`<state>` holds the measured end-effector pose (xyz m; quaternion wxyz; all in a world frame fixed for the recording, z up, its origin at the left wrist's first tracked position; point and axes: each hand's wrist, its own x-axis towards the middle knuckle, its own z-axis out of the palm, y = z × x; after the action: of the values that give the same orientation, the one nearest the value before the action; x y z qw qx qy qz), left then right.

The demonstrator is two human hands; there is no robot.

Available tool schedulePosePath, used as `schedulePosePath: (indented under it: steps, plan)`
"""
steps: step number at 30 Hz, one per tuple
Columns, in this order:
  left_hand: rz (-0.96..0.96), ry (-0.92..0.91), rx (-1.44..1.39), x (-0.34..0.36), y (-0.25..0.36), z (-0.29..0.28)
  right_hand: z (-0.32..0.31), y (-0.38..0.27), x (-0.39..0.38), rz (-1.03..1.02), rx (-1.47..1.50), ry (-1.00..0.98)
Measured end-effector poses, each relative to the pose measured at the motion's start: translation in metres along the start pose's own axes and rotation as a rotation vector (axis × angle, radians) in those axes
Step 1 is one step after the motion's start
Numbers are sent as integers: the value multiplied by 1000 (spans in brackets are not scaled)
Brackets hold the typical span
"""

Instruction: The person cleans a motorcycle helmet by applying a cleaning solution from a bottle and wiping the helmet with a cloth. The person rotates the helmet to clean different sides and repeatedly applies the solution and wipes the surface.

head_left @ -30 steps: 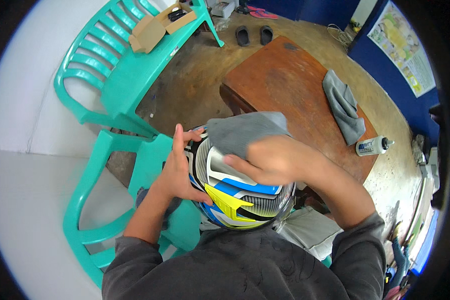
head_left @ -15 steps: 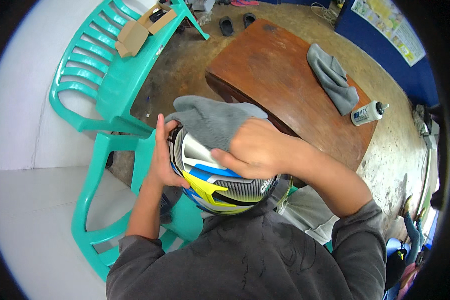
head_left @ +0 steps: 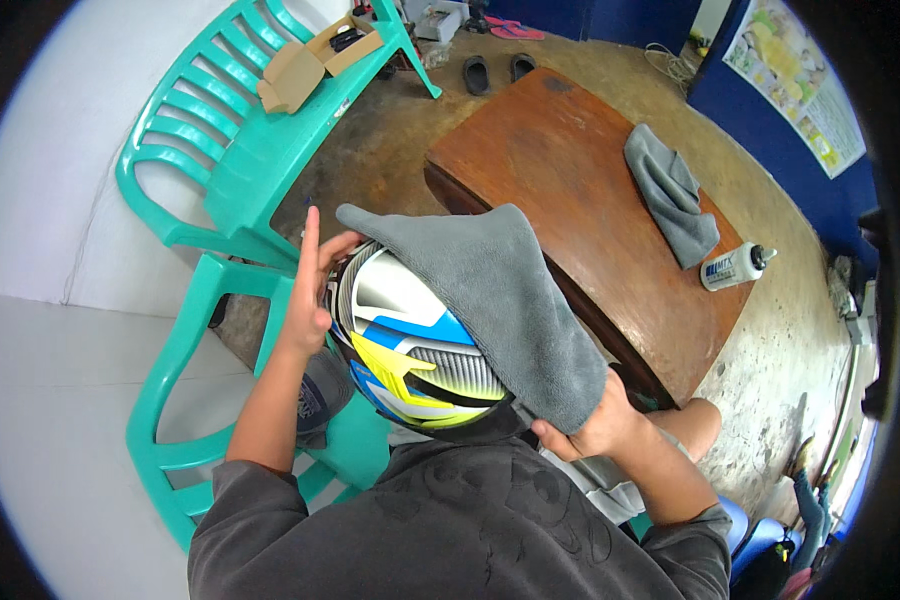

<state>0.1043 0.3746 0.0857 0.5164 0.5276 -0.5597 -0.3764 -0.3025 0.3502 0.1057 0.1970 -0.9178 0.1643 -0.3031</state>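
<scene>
A full-face motorcycle helmet (head_left: 420,310) in white, blue, yellow and black rests in front of my torso, tilted. A grey cloth (head_left: 500,290) lies spread over its far and right side. My left hand (head_left: 315,290) holds the helmet's left edge, index finger stretched upward and the other fingers partly hidden behind the shell. At the lower right, my right hand (head_left: 600,420) is closed on the cloth's near end, its thumb beside the helmet's dark lower rim. Most of the right fingers are hidden by the cloth.
A brown wooden table (head_left: 530,150) stands ahead, bearing a second grey cloth (head_left: 670,195) and a white bottle (head_left: 735,267). Green plastic chairs (head_left: 205,350) are at left, one with an open cardboard box (head_left: 345,45). A dark cap (head_left: 320,395) lies beside my left forearm. Black slippers (head_left: 477,75) lie beyond.
My right hand has moved from the helmet's top to its lower right. The cloth, bunched under that hand before, now spreads across the shell. My left thumb has lifted from the yellow part.
</scene>
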Motion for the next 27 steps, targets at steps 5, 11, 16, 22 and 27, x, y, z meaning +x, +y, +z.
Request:
schedulePosePath:
  steps: [5, 11, 16, 22, 27]
  plan:
    - [-38, -56, 9, 26, 8, -1, -1, 24, 63, -169, 119, -200]
    - [21, -97, 150, 29, 2, 7, 12, 26, 154, 8, 56, -654]
    - [-4, -168, 172, 31, -1, -9, 35, 34, 235, 106, 135, -642]
    - [34, -81, 139, 23, -6, -15, 52, 16, 230, 89, 179, -567]
    - [-27, -110, 76, 15, -8, -7, 31, 13, 155, -17, 78, -384]
